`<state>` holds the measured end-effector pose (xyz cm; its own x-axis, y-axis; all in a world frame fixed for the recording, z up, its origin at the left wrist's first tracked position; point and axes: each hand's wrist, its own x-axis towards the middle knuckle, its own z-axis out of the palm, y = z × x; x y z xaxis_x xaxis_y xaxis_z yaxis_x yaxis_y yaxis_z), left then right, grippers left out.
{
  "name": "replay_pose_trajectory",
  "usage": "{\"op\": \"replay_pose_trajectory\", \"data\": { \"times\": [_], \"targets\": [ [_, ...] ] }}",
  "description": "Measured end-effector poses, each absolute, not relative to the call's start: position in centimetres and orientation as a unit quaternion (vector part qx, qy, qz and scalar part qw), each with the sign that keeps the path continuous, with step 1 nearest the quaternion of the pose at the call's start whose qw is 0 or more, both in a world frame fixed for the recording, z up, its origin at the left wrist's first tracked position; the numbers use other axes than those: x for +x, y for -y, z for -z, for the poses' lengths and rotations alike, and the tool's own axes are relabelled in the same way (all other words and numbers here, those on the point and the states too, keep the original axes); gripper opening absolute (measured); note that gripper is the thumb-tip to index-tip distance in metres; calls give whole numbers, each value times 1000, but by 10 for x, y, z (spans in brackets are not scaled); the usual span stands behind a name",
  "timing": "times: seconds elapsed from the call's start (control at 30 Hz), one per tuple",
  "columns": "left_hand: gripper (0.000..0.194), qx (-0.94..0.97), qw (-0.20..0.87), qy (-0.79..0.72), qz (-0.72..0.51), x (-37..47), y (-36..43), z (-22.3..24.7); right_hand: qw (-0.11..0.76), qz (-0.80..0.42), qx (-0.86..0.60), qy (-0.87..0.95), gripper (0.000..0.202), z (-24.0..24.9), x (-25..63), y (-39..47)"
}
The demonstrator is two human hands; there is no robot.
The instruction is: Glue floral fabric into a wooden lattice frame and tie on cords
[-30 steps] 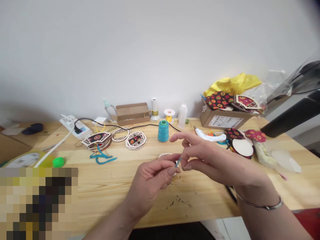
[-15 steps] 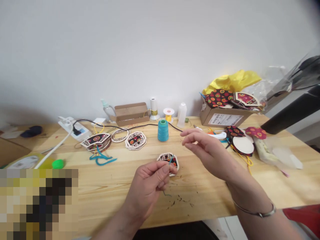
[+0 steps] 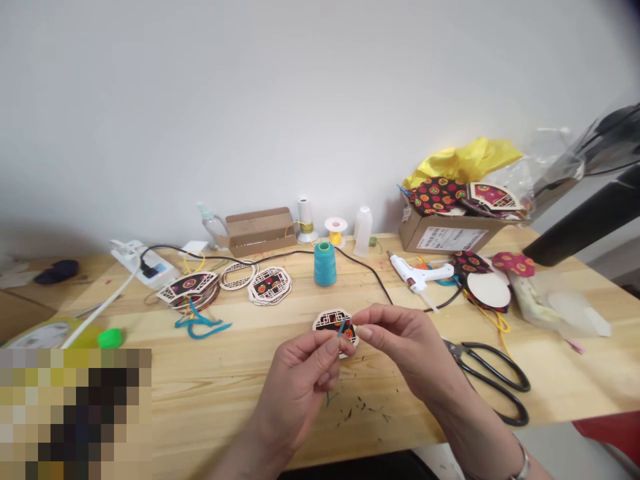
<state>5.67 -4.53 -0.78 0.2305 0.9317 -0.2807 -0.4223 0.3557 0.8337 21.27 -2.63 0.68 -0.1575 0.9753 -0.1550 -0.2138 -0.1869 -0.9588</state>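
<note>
Dark scraps (image 3: 360,412) nearest, well in front of spool (image 3: 325,265); some trimming seems done. Left hand (image 3: 304,368) pinches cord (image 3: 341,327), in front of spool; right hand (image 3: 407,341) fingertips beside cord tip, whether gripping cannot tell. Plaque (image 3: 330,317) beyond, nearer spool: fabric apparently framed, cord seemingly unfastened. Plaque stack (image 3: 270,287) left of spool.

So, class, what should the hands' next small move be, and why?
Probably the right hand should pinch the upper end of the blue cord: the left hand grips it lower down, leaving that end showing, with the right fingertips close by.
</note>
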Motion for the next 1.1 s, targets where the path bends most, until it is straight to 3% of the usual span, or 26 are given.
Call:
{"op": "replay_pose_trajectory", "data": {
  "times": [0.27,0.43,0.73,1.1],
  "targets": [
    [19,300,708,-420,-483,55,45,12,475,-577,-412,521,13,-9,211,32],
    [21,288,707,-428,-483,56,43,10,413,-521,-345,663,5,-15,214,42],
    [17,319,706,-423,-470,60,50,11,493,-583,-414,495,15,1,207,28],
    [23,354,675,-454,-460,58,52,15,507,-614,-409,446,16,1,206,30]
  ]
}}
